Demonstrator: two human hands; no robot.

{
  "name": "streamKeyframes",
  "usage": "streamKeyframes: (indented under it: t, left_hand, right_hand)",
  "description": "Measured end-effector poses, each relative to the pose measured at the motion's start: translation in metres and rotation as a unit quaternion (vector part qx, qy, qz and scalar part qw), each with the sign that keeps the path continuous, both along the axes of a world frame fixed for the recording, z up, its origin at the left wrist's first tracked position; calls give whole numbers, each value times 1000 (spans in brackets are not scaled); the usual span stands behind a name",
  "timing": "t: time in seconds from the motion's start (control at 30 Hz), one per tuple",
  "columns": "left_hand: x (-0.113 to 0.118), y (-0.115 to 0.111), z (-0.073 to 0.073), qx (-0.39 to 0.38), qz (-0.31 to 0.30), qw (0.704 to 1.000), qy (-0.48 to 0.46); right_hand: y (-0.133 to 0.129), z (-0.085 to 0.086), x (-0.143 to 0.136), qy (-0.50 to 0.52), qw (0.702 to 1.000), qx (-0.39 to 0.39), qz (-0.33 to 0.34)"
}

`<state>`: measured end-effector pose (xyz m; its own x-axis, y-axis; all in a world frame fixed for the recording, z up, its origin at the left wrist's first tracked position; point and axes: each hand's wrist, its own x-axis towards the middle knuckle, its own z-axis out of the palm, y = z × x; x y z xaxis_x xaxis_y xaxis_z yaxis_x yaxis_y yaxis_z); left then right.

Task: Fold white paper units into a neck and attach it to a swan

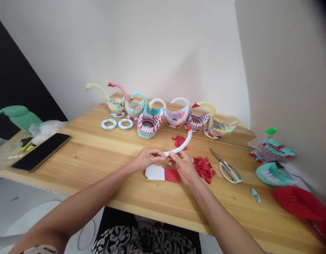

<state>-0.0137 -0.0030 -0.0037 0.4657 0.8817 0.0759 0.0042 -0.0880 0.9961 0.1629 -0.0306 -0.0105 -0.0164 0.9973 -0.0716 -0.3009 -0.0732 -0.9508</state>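
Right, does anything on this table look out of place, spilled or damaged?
Nothing plainly looks damaged. One mild oddity: a small teal piece lies alone to the right of the scissors, apart from the red pieces. Those lie loose, but in two heaps near the right hand, so they hardly look spilled.

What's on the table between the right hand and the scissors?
A loose pile of red pieces lies between the right hand and the scissors, as the head view shows.

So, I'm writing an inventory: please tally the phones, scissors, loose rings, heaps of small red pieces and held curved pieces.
Phone: 1
Scissors: 1
Loose rings: 2
Heaps of small red pieces: 2
Held curved white piece: 1
Total: 7
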Motion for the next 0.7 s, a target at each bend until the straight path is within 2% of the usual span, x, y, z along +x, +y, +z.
streamKeyframes:
  t: [0.33, 0.7]
  left_hand:
    - [-1, -6, 12, 47, 36, 998, -4]
    - [-2, -8, 14, 80, 71, 994, 32]
  right_hand:
    - [1, -2, 2, 56, 996, -26, 60]
    - [1, -6, 1, 61, 997, -2, 44]
